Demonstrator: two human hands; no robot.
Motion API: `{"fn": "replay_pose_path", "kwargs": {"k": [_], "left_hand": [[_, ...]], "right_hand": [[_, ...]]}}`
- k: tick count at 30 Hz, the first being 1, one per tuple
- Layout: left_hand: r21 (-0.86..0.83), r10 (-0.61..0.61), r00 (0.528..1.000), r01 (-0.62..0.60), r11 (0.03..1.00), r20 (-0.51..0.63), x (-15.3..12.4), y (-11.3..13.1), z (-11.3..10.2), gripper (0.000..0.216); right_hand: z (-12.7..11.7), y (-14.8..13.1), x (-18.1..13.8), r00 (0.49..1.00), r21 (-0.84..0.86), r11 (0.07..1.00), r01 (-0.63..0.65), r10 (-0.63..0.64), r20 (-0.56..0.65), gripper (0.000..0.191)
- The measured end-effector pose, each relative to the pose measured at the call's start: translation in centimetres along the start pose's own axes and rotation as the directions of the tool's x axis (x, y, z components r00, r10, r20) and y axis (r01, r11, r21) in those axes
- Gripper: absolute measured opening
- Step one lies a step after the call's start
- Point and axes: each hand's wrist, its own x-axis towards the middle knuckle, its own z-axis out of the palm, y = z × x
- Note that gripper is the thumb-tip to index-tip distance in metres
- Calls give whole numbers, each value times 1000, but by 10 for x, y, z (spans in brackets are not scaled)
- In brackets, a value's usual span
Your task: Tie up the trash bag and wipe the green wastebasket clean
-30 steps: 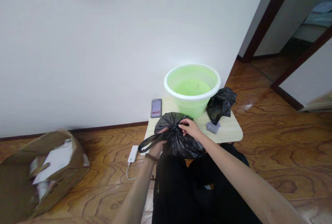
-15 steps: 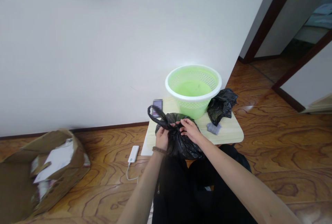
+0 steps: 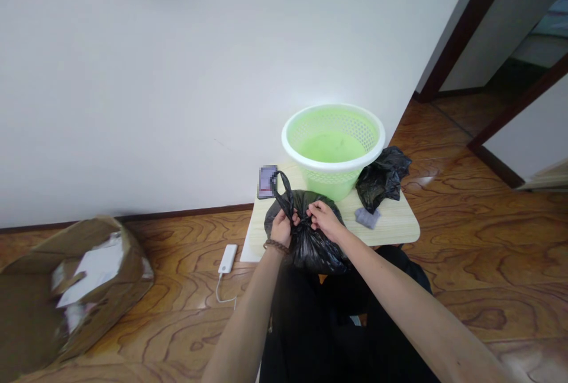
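Observation:
A full black plastic bag [image 3: 317, 250] rests at the near edge of a small pale wooden table [image 3: 394, 226], its top gathered into creases. My left hand [image 3: 283, 226] is closed on the gathered neck at the base of a looped handle, which sticks up beyond my fingers. Just to the right, my right hand [image 3: 323, 217] pinches the plastic at the same gathered spot. The exact part between the right fingertips is too small to make out. A bead bracelet [image 3: 276, 245] circles my left wrist.
Behind the bag stands a green basket [image 3: 333, 179] with a white rim. Right of it lie a crumpled black plastic bag [image 3: 384, 179] and a small grey cloth [image 3: 367, 217]. A phone [image 3: 267, 182] lies back left. On the floor are a white power bank [image 3: 228, 258] and a cardboard box [image 3: 110, 288].
The looped handle has swung from leaning left to standing more upright. My left hand has shifted slightly right, while the right hand stays pinching near the gathered neck.

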Motion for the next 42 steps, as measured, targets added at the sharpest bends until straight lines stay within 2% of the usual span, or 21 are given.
{"fn": "replay_pose_path", "kwargs": {"k": [5,13,23,31,42], "left_hand": [[-24,-80,995,78,997,-62,8,-5,-7,12],[6,-116,983,118,993,-141,13,-22,-13,11],[72,-79,981,93,993,-178,20,-32,-17,12],[182,-2,954,59,982,-299,26,-45,-18,10],[257,37,945,50,965,-324,31,-54,-23,9]], "right_hand": [[0,11,9,997,57,998,1,4,-79,33],[-6,16,12,1000,-131,991,21,-23,-15,32],[-8,25,16,997,-241,969,47,-59,-45,28],[-7,29,22,994,-308,950,43,-70,-79,27],[-8,32,26,996,-289,957,34,-57,-72,27]]}}
